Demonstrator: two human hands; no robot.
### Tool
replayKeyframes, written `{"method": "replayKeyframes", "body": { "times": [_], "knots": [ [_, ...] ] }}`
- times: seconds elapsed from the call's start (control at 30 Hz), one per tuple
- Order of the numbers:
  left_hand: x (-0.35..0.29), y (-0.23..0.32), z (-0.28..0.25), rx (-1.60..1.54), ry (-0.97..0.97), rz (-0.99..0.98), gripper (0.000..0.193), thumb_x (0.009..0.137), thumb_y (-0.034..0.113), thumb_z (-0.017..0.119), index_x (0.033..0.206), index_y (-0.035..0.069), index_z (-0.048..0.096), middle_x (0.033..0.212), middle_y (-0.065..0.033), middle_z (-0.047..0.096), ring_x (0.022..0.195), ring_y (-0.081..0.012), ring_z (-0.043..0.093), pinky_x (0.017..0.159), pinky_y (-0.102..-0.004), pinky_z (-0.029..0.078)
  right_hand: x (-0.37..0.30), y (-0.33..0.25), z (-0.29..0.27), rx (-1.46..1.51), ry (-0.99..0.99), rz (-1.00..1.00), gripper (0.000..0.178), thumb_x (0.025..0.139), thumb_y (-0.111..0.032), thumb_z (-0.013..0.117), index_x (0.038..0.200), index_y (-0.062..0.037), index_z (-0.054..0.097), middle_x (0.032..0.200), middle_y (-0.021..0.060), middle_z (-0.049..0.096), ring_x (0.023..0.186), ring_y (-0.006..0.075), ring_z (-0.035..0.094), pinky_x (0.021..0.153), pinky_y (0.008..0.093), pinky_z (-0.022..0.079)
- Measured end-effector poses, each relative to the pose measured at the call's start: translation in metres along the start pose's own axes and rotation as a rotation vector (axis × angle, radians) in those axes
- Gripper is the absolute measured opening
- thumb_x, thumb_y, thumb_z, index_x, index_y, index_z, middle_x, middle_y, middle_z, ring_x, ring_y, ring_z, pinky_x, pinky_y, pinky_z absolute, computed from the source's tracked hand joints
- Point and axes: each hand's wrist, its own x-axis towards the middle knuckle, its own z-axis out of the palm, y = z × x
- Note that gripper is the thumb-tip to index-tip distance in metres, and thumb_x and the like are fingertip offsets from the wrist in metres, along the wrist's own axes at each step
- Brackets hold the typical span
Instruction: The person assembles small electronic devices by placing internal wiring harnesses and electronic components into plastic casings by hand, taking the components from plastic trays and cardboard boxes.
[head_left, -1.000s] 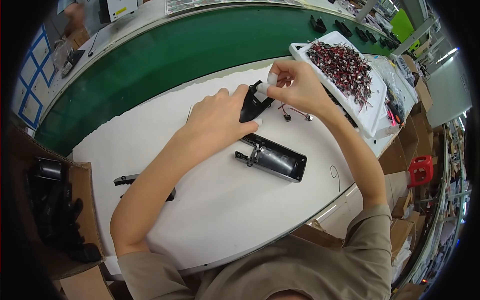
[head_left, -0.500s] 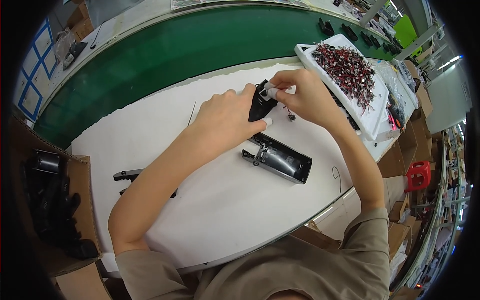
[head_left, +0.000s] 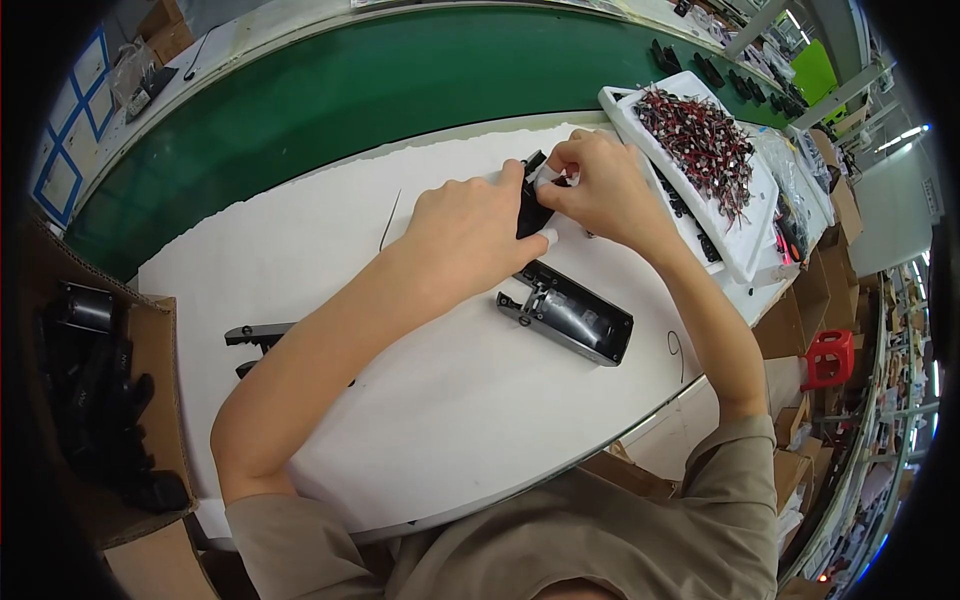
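My left hand (head_left: 462, 232) is closed around a black plastic housing piece (head_left: 535, 212), with the thumb at its near end. My right hand (head_left: 608, 188) pinches at the far end of that piece, fingertips pressed together. A small component on red wires is in those fingers, now mostly hidden by them. White covers show on some fingertips of both hands. Just below my hands lies an open black housing shell (head_left: 578, 318) with a shiny inside. Another black plastic part (head_left: 257, 334) lies on the table, partly hidden under my left forearm.
A white foam tray (head_left: 742, 262) at the right bears a heap of red-and-black wired components (head_left: 700, 150). At the left, a cardboard box (head_left: 158, 400) contains black housings. A green strip (head_left: 380, 90) runs behind the white tabletop (head_left: 430, 430). Thin wires (head_left: 674, 345) lie on it.
The right hand has turned and closed in on the housing piece; the wired part that dangled below it is now mostly hidden. The view has shifted slightly.
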Motion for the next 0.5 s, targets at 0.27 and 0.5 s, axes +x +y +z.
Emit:
{"method": "replayKeyframes", "body": {
  "times": [0.27,0.5],
  "knots": [
    [0.002,-0.007,0.006,-0.050,-0.010,0.023,0.049,0.074,0.037,0.061,0.103,0.000,0.047,0.069,-0.0127,0.062,0.065,-0.0272,0.063,0.058,-0.0363,0.051,-0.003,-0.010,0.012,-0.124,0.051,-0.090,0.021,0.061,-0.019,0.065,0.071,-0.0006,0.066,0.073,0.0129,0.061,0.080,0.0266,0.055,0.072,0.0395,0.034],
    [0.000,-0.004,-0.017,-0.075,-0.067,-0.053,0.056,0.066,0.037,0.061,0.104,-0.002,0.049,0.075,-0.0164,0.063,0.070,-0.0300,0.063,0.062,-0.0371,0.051,0.013,-0.001,-0.007,0.251,-0.194,0.090,0.026,0.068,-0.025,0.065,0.076,-0.0003,0.067,0.076,0.0145,0.064,0.061,0.0265,0.059,0.068,0.0369,0.039]
  ]
}}
